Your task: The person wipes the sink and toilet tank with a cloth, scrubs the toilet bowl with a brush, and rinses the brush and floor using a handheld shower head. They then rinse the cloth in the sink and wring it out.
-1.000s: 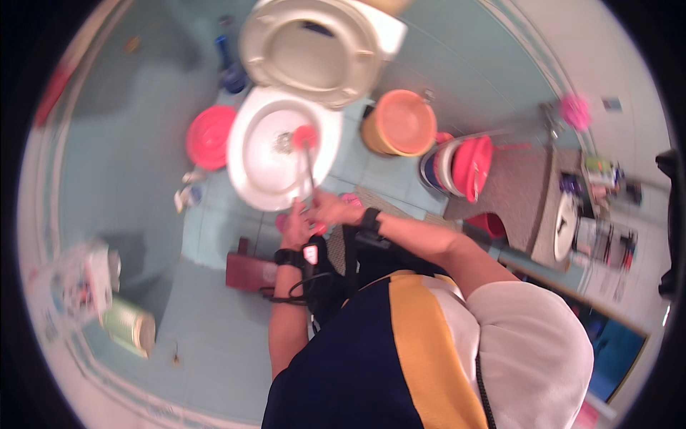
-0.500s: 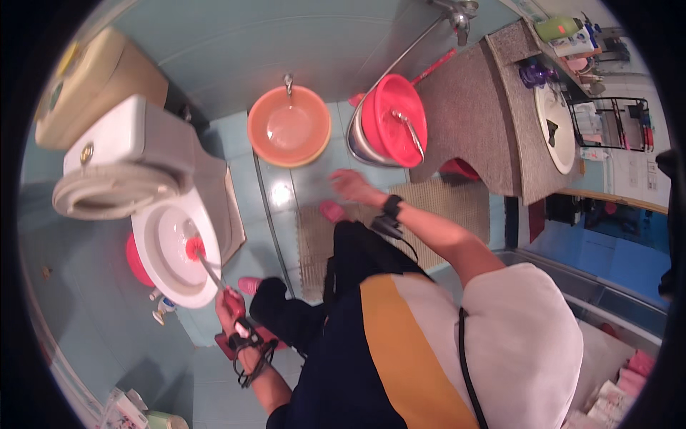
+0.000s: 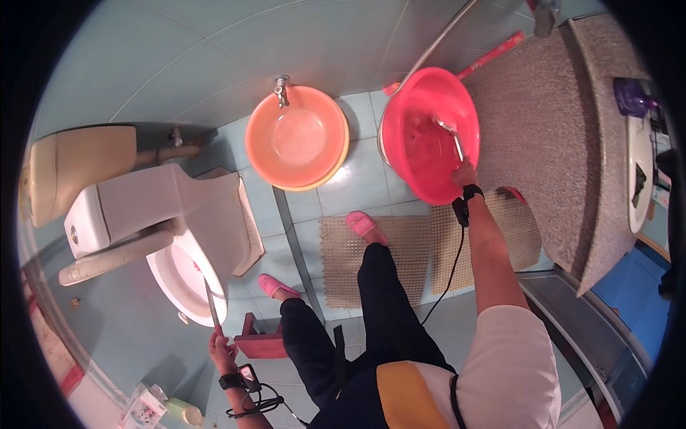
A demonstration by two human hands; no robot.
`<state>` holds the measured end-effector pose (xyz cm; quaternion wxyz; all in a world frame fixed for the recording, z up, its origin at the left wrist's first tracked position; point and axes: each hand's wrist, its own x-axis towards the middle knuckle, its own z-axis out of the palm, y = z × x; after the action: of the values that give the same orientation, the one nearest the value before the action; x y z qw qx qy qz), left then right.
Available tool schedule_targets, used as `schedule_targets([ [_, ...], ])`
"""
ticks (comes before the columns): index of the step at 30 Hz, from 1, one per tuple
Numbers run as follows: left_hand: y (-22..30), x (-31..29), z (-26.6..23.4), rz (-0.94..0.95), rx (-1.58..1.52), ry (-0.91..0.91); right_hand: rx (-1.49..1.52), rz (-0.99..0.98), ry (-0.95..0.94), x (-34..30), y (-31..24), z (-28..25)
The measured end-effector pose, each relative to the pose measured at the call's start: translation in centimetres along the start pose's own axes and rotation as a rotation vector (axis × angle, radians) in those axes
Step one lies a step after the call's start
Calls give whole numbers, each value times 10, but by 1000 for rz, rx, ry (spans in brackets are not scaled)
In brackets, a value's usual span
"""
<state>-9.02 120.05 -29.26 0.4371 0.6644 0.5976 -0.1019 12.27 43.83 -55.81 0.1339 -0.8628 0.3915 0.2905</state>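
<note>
In the head view, a tiled floor (image 3: 364,182) and pale blue walls (image 3: 214,43) are being shown, with mesh mats (image 3: 371,264) being trodden by a pink slipper (image 3: 361,223). The left side is being taken up by a white toilet (image 3: 193,214); farther right, an orange basin (image 3: 300,143) is being overhung by a tap (image 3: 281,89), and a pink basin (image 3: 421,164) is being flanked by a speckled counter (image 3: 529,129). Movement is being bounded by the counter's edge and, near the left hand (image 3: 220,352), by a dark red stool (image 3: 261,345); between toilet and mats, a strip of tile is showing.

The brush (image 3: 211,304) is being held by its handle in the left hand, fingers curled round it. Its red end is being kept inside the bowl, and its long axis is running away from the person, slightly leftward, across the front rim. The right hand (image 3: 464,174) is being held at the near end of a silver shower head (image 3: 443,125) lying in the pink basin; whether it is being gripped cannot be told.
</note>
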Motion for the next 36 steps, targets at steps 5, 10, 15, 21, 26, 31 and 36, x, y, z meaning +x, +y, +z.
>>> schedule_targets([
  [5, 14, -17, 12, 96, 148, 7, 245, -62, 158, 5, 3, 22],
  [10, 8, -22, 5, 108, 195, -61, 903, 70, -114, -58, 17, -5],
  [15, 30, -43, 23, 633, 754, 256, 878, -428, 180, -193, 13, -70],
  [21, 103, -185, 163, 621, 12, -929, 913, -714, -53, -359, -44, -150],
  [26, 150, -278, 218, 509, -605, -1289, 464, -1131, 49, -454, -96, -161],
  [31, 135, -272, 170, 277, -998, -971, 737, -1244, -45, -393, -91, -223],
  [36, 87, -243, 116, 314, -1169, -667, 448, -1004, 675, -186, -83, -363],
])
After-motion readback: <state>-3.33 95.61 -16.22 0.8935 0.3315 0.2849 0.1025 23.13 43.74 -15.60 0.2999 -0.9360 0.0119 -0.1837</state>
